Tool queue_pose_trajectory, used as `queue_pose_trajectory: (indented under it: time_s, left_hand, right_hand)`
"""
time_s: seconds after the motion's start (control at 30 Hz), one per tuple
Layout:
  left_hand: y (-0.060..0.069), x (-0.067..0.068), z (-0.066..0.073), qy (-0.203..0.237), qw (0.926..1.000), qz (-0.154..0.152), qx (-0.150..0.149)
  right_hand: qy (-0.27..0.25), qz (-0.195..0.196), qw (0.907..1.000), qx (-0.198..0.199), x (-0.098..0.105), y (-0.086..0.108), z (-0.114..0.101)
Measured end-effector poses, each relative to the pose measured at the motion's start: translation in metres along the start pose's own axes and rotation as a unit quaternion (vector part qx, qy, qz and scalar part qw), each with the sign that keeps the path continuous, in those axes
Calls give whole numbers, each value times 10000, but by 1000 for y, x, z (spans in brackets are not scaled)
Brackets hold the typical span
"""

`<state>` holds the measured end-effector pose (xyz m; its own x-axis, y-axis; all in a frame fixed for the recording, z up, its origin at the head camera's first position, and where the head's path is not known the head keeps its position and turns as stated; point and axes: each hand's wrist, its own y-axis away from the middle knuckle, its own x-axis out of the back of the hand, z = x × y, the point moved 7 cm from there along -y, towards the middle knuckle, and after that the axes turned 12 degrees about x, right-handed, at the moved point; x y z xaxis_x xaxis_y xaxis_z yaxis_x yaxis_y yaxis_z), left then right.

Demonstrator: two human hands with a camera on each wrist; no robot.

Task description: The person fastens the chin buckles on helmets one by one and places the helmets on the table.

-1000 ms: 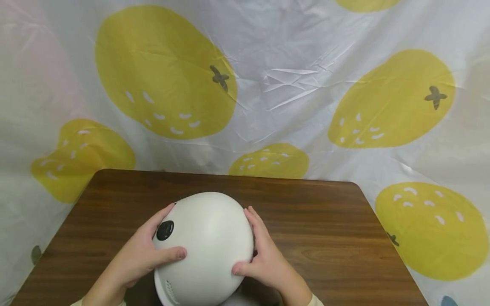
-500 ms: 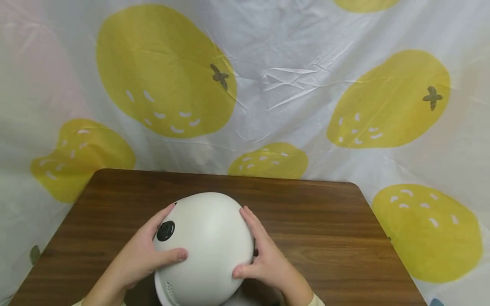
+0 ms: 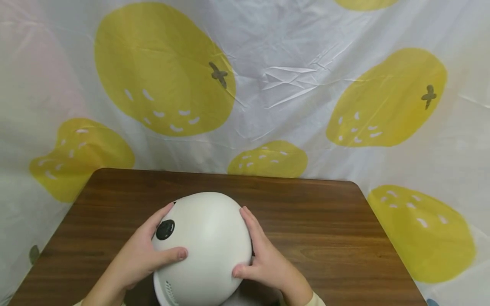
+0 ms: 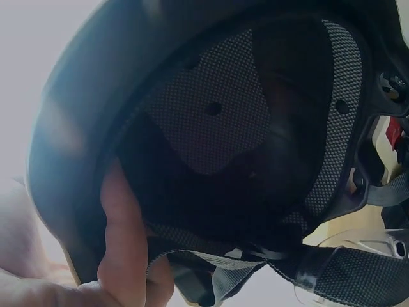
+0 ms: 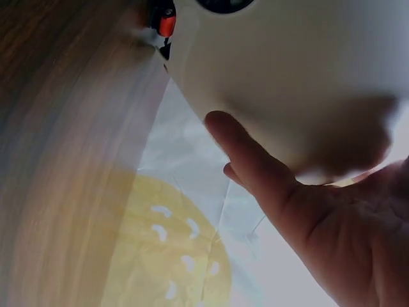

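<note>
A white helmet (image 3: 212, 242) with a round black vent is held between both hands at the table's near side. My left hand (image 3: 143, 255) grips its left side, thumb on the shell; in the left wrist view, fingers of the left hand (image 4: 124, 249) reach inside the rim, beside the dark padded interior (image 4: 211, 109) and a grey strap (image 4: 358, 278). My right hand (image 3: 268, 259) holds the right side, thumb and fingers spread on the shell. The right wrist view shows the right hand (image 5: 307, 217) against the pale shell (image 5: 287, 64) and a red buckle part (image 5: 167, 25).
The brown wooden table (image 3: 325, 225) extends behind and to both sides of the helmet. A white curtain (image 3: 279, 114) printed with yellow fruit hangs behind the table's far edge.
Between the earlier frames and now, the right fingertips have shifted slightly left on the shell. The helmet and the left hand look nearly unchanged.
</note>
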<state>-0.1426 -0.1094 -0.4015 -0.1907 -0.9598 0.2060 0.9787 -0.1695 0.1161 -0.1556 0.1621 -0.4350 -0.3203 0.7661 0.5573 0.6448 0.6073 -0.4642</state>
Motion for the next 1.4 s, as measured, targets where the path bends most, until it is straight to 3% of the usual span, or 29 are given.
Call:
queue_pose_trajectory:
  time_s: [0.2,0.6,1.4]
  left_hand:
    - [-3,0,2,77,10000,-5,4]
    - [-7,3,3,80,10000,51,4]
    - [-10,1,-1,682,9976,35,-75]
  right_hand:
    - [185,-216,9995,-103,-2,0,5]
    - [215,-206,9994,-155,-2,-4,5]
    - [60,-195,9996,-213,-8,-1,9]
